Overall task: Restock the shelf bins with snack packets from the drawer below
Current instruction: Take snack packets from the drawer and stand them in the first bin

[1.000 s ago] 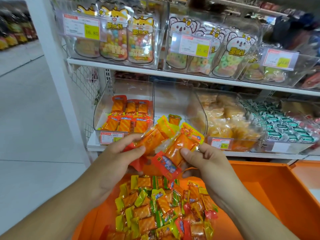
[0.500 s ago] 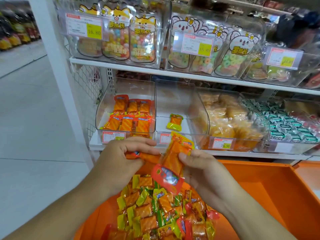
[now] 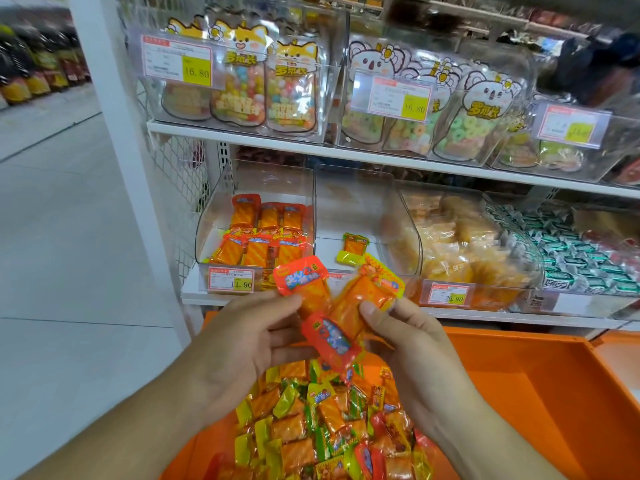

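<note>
Two hands hold snack packets above the orange drawer (image 3: 519, 393). The left hand (image 3: 249, 344) pinches a red-topped packet (image 3: 304, 282) between thumb and fingers; the right hand (image 3: 408, 341) pinches an orange packet (image 3: 360, 303), thumb on its front. How many packets each grip contains cannot be told. Loose packets (image 3: 322, 424) lie in the drawer beneath, partly cut off. Behind, the left bin (image 3: 214, 216) holds matching packets, tag reading 11.90; the middle bin (image 3: 353, 202) holds one yellow-ended packet (image 3: 353, 249). Upper tags read 16.80.
</note>
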`<state>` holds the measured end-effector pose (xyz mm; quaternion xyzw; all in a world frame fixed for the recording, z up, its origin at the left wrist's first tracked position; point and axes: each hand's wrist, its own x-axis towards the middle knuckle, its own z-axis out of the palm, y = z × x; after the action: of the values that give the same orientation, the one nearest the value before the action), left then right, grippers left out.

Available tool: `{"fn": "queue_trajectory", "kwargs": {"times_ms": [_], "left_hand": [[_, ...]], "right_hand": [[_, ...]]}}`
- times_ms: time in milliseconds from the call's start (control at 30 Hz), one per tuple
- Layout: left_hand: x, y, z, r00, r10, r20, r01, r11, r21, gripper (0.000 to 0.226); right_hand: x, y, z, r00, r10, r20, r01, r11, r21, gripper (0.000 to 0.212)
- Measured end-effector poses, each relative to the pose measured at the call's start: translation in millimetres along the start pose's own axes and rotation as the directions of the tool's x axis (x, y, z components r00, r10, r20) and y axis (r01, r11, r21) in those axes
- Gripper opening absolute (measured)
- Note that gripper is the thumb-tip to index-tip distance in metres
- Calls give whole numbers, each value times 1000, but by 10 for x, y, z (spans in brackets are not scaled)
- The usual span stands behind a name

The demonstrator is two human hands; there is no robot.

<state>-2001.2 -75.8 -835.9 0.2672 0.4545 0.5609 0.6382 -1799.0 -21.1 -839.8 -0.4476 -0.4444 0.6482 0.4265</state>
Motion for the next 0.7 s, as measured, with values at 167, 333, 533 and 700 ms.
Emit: {"fn": "queue_trajectory", "kwargs": {"times_ms": [167, 333, 533, 700], "left_hand": [[17, -71, 32, 996, -3, -84, 14, 991, 133, 18], [-80, -63, 70, 997, -37, 69, 20, 973, 230, 34], [-93, -71, 91, 997, 56, -45, -32, 908, 419, 37], [-29, -69, 28, 987, 117, -110, -56, 893, 446, 29]], "right_hand": [[39, -135, -52, 1000, -26, -5, 26, 985, 168, 54], [8, -138, -26, 994, -101, -42, 100, 995, -14, 55], [-7, -59, -23, 981, -166, -100, 131, 949, -286, 30], [1, -98, -33, 991, -135, 12, 121, 837, -533, 34]]}}
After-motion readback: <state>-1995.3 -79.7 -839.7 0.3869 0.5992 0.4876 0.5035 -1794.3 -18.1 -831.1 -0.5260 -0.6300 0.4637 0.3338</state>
